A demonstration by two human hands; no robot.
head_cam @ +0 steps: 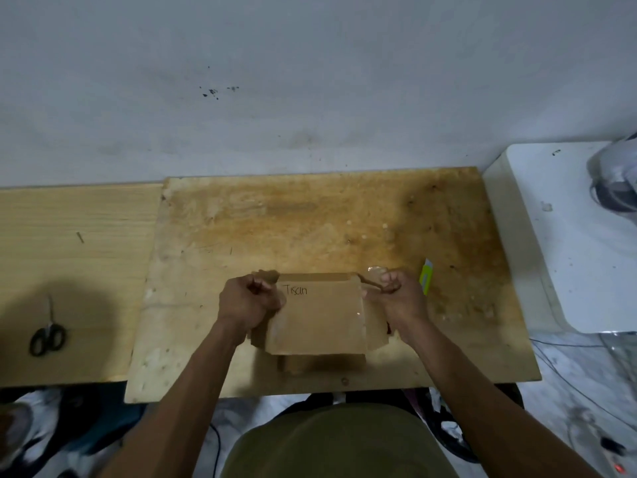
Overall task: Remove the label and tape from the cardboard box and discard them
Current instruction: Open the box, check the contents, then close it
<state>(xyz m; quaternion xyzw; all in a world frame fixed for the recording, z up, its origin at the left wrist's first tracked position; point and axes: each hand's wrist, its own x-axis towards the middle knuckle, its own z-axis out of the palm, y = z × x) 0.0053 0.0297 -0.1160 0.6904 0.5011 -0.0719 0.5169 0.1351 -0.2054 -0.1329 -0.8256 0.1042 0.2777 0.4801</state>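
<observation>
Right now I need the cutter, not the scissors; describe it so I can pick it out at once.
Start at the stained plywood board in the middle of the bench, then find the cardboard box near its front edge. Just past the right hand lies the utility knife, the only bright yellow-green thing there; the black scissors lie far left.

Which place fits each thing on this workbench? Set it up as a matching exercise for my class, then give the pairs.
Things:
1. scissors
2. cardboard box
3. yellow-green knife
4. tape strip

Places:
A. between the two hands
B. far left on the pale board
C. pinched in the right hand
D. just right of the right hand

Pairs: 1-B, 2-A, 3-D, 4-C
</observation>
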